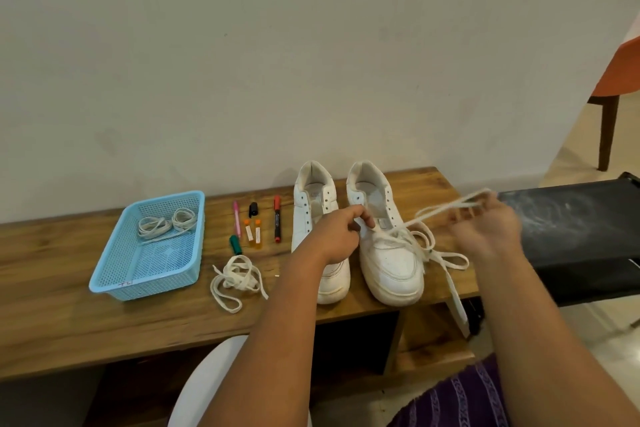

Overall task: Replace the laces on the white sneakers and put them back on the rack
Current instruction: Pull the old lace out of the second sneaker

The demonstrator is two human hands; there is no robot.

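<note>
On the wooden bench (52,288) stand both white sneakers (320,236), the right sneaker (388,246) half unlaced. The left hand (337,236) pinches its tongue to steady it, while the right hand (491,225), blurred, fingers curled round the lace (450,206), should draw evenly outward so it slips each eyelet without snagging.

bench (69,288): grained wood | basket (114,270): perforated plastic | laces (237,279): flat cloth
</note>
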